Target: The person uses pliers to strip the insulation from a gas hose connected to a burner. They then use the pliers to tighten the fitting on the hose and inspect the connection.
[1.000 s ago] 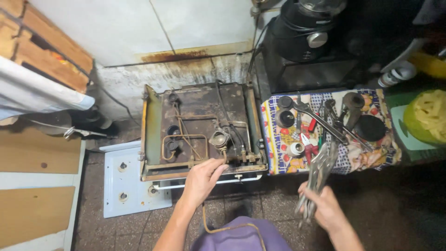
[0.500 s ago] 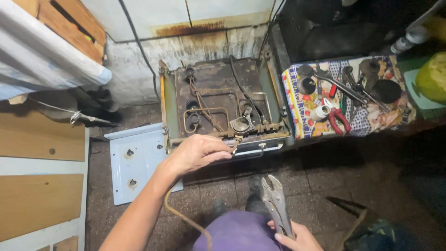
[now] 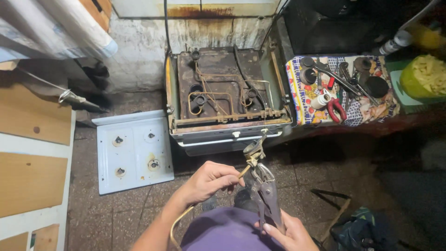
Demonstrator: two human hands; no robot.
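My left hand [image 3: 210,181] grips a thin brass gas pipe [image 3: 183,218] that curves down over my lap. At the pipe's upper end sits a small burner fitting [image 3: 253,149]. My right hand [image 3: 289,233] holds the handles of grey locking pliers [image 3: 265,191], whose jaws are clamped on the pipe just below that fitting. Both hands are in front of an opened old gas stove [image 3: 227,95] with its top off and its pipes and burner cups exposed.
The stove's white top panel [image 3: 132,149] lies on the tiled floor to the left. A low surface with a patterned cloth [image 3: 344,88] at the right holds burner caps, red-handled pliers and other tools. A green container [image 3: 423,74] stands far right. Wooden boards lie at the left.
My left hand has come off the stove front, now holding the brass pipe with the fitting. My right hand brought the pliers up and their jaws onto the pipe.
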